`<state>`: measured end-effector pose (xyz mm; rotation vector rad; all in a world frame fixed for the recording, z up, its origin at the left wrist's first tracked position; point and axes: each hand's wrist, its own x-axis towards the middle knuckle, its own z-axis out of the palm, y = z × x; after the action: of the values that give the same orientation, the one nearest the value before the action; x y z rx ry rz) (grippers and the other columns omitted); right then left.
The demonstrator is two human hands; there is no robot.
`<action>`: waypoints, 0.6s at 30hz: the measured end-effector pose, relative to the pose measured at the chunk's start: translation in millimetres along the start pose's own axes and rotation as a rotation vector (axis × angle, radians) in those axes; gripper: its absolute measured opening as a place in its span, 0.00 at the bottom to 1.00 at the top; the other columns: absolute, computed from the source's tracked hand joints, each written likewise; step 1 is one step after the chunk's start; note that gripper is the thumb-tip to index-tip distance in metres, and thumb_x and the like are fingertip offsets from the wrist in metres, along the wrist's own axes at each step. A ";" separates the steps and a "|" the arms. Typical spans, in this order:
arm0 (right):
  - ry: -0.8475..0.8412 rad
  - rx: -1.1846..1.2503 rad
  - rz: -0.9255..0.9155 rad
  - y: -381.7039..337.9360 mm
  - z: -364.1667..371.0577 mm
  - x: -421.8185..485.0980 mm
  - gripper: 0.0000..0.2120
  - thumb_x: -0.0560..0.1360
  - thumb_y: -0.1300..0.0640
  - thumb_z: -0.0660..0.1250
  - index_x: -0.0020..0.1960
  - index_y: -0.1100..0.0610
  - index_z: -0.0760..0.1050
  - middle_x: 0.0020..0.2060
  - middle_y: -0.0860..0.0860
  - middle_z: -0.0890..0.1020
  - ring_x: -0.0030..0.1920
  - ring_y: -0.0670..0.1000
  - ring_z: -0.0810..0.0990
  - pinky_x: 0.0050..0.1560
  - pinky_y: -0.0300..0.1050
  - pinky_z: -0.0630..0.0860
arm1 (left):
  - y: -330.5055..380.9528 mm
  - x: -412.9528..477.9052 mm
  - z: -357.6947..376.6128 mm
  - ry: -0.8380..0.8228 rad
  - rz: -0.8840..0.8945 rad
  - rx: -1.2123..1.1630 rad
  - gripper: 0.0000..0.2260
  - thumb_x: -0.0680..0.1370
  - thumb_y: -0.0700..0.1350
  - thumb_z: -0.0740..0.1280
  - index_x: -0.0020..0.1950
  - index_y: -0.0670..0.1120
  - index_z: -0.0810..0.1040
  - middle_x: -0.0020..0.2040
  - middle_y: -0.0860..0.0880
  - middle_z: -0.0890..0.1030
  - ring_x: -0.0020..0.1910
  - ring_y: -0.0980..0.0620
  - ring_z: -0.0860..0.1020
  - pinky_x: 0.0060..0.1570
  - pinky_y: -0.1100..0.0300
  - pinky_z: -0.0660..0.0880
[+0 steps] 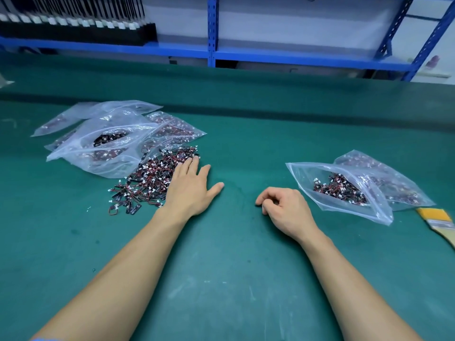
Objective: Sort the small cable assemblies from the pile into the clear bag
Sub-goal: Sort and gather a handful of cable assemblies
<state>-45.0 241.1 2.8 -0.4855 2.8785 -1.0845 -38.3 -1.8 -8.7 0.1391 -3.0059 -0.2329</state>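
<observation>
Head view: left hand (190, 187) lies flat, fingers spread, fingertips on the pile (152, 178). Right hand (285, 207) rests loosely curled, grasping nothing visible; the clear bag (344, 190) lies just right of it.

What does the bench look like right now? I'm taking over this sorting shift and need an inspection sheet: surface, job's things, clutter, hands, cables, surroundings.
Surface: green mat, scuffed, faint white marks.
Job's things: loose pile of cable assemblies at left; open clear bag at right, partly filled.
Clutter: stack of filled bags behind the pile; another filled bag under the open one; brush at right edge.
Hands: left hand flat, fingers spread, fingertips on the pile; right hand loosely curled on the mat, whether it holds anything cannot be told.
Cables: nothing seen beyond the assemblies.
Surroundings: blue shelving behind; rack of dark parts upper left.
</observation>
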 end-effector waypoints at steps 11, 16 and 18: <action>0.003 0.017 -0.007 0.2 -0.4 -0.8 0.13 0.71 0.60 0.63 0.37 0.43 0.79 0.30 0.39 0.81 0.32 0.42 0.75 0.35 0.40 0.67 | -12.9 0.8 -14.4 0.176 0.166 0.076 0.29 0.72 0.39 0.63 0.74 0.52 0.69 0.74 0.50 0.68 0.74 0.48 0.63 0.77 0.50 0.47; 0.004 0.022 -0.004 -0.7 0.3 -0.4 0.11 0.68 0.56 0.60 0.37 0.44 0.79 0.30 0.39 0.81 0.31 0.42 0.75 0.34 0.40 0.65 | -27.2 16.0 -22.2 0.069 0.164 0.223 0.26 0.77 0.39 0.61 0.71 0.61 0.70 0.72 0.54 0.71 0.69 0.48 0.66 0.72 0.52 0.54; 0.005 0.031 -0.001 -0.9 0.6 0.1 0.12 0.67 0.54 0.58 0.37 0.44 0.79 0.30 0.40 0.81 0.31 0.42 0.75 0.34 0.40 0.65 | -28.6 23.8 -26.6 0.099 0.181 0.209 0.21 0.79 0.39 0.63 0.66 0.61 0.75 0.66 0.55 0.76 0.63 0.48 0.71 0.64 0.53 0.60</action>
<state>-44.7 240.1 2.9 -0.4828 2.8618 -1.1298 -56.1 -36.3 15.7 -0.0994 -2.9127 0.1031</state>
